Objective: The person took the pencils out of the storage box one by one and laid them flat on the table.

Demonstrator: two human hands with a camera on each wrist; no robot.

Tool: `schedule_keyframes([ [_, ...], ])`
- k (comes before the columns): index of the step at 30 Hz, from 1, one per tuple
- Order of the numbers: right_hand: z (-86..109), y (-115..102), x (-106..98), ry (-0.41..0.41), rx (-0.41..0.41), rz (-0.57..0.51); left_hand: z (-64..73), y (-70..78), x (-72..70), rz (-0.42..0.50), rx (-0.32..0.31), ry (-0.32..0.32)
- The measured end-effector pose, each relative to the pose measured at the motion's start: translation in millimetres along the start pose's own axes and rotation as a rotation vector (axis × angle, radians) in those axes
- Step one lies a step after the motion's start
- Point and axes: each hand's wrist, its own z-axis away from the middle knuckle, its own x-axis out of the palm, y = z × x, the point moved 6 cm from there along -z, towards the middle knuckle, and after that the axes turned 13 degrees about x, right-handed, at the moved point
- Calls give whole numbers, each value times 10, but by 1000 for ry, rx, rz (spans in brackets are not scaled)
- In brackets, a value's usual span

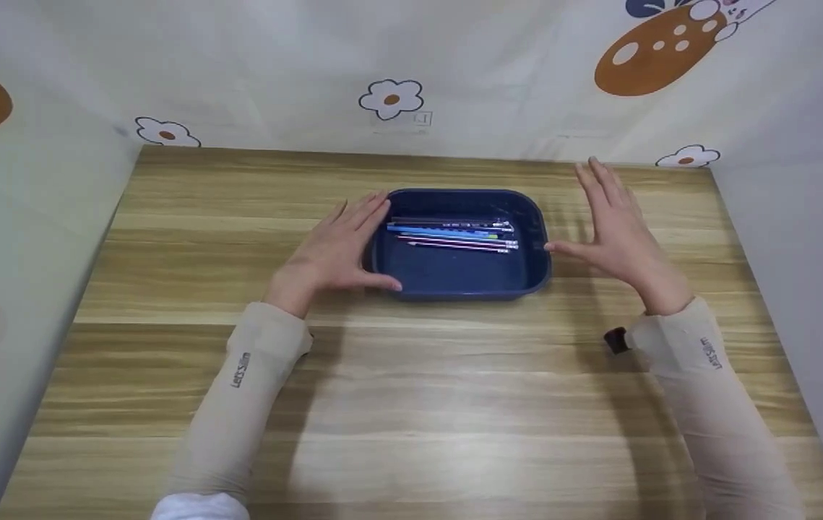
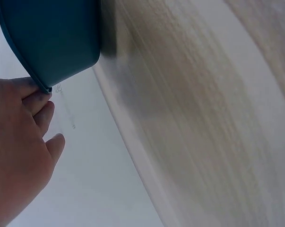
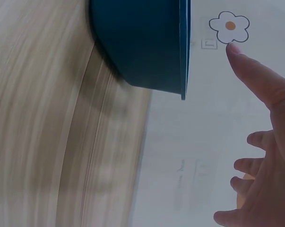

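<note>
A dark blue plastic basin (image 1: 454, 295) sits on the wooden table, with several pencils (image 1: 454, 237) lying side by side in it. At its left end is my left hand (image 1: 335, 249), thumb by the front corner and fingers along the back corner. In the left wrist view those fingers (image 2: 36, 101) meet the basin's rim (image 2: 24, 61), fairly straight. My right hand (image 1: 621, 235) is spread wide off the basin's right end. Its thumb (image 3: 255, 78) stands apart from the basin wall (image 3: 142, 47) in the right wrist view, and it holds nothing.
The wood-grain table (image 1: 454, 404) ends at a pale curtain (image 1: 274, 79) printed with flowers, which rises behind and on both sides. A small black object (image 1: 617, 340) shows at the right sleeve's cuff.
</note>
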Motion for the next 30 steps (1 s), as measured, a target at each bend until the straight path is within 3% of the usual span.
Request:
schedule_keyframes([
  [10,-15,-181,48,-6,-54,-52,23,22,-23,24,18,23],
  [30,-12,-498,197,-66,-120,-91,44,44,8,-7,9,-10],
])
